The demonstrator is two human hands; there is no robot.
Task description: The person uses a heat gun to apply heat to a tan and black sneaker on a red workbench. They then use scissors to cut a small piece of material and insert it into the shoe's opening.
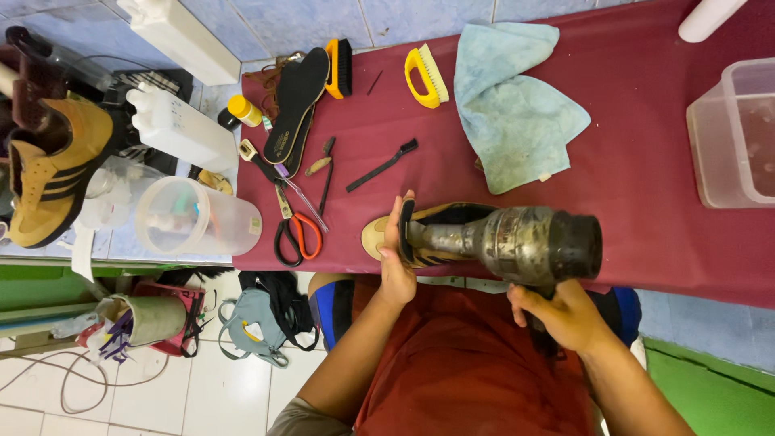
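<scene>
Okay, my left hand (395, 258) is wrapped round the toe end of a tan-and-black shoe (436, 234), fingers up over the sole edge, gripping it at the near edge of the table (646, 178), which has a dark red cloth cover. Shoe looks like mustard suede with black trim and a pale gum sole, lying on its side, opening turned toward the heat gun (517, 242). My right hand (565, 315) is closed on the gun's handle, just off the near edge over my lap. Gun is a worn, scorched metal barrel with a black rear end, nozzle pushed right into the shoe's opening, so most of the shoe's inside is hidden. Near the table's left edge: orange-handled scissors (297, 234), a thin black brush (383, 165), and a black insole (297, 97) running up toward the far left corner. At the far edge sit two yellow-handled scrub brushes (425, 77), one with black bristles, one with pale ones. A light blue rag (513, 105) lies crumpled mid-table toward the far edge, well apart from the shoe. A clear plastic tub (731, 137) sits at the right edge. Off the table to the left, a matching tan shoe (56, 169) and a clear plastic jug (198, 218) lying on its side, beside white bottles (182, 125).
</scene>
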